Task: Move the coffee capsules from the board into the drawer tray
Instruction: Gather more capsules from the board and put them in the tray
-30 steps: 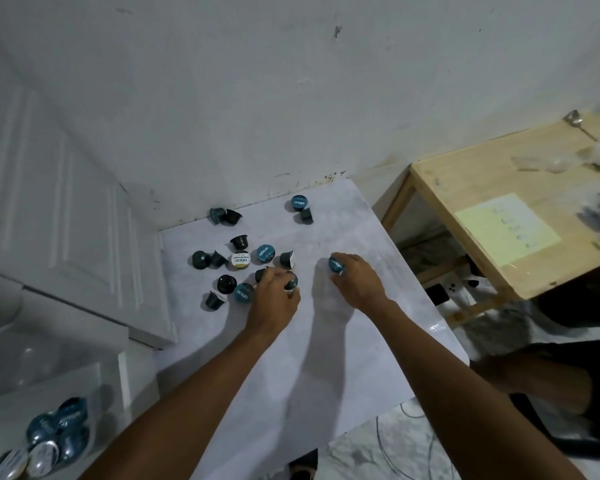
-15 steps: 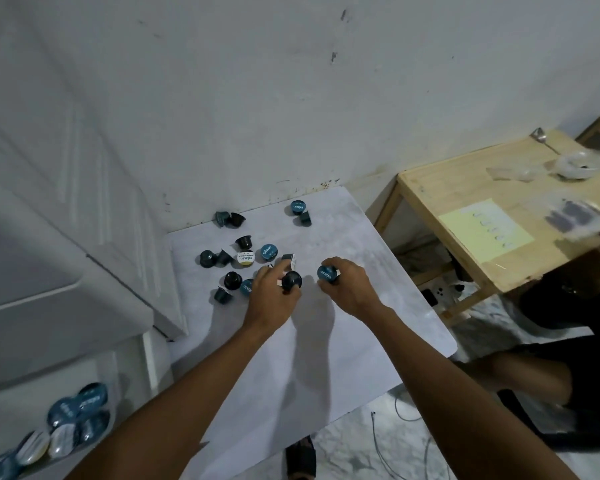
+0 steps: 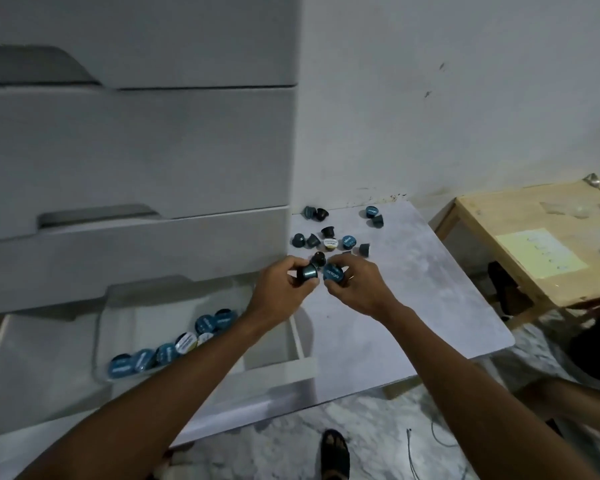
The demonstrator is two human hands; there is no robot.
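Observation:
My left hand (image 3: 282, 289) grips a dark coffee capsule (image 3: 307, 274) lying sideways between its fingers. Right beside it, my right hand (image 3: 359, 288) pinches a blue-lidded capsule (image 3: 334, 273). Both hands hover over the left edge of the white marbled board (image 3: 413, 299). Several more capsules (image 3: 329, 241) lie scattered on the board's far left part, some upright, some tipped. Down to the left, the clear drawer tray (image 3: 108, 327) sits inside the open white drawer (image 3: 278, 370) and holds a row of several blue and white capsules (image 3: 174, 344).
A white chest of drawers (image 3: 136, 150) rises at the left, against the wall. A wooden table (image 3: 541, 244) with a yellow sheet stands to the right. A sandalled foot (image 3: 334, 453) and thin cables lie on the marbled floor below.
Both hands have lifted their capsules off the board and drawn left toward the drawer. My view has swung left and down, bringing the drawers and the tray into sight.

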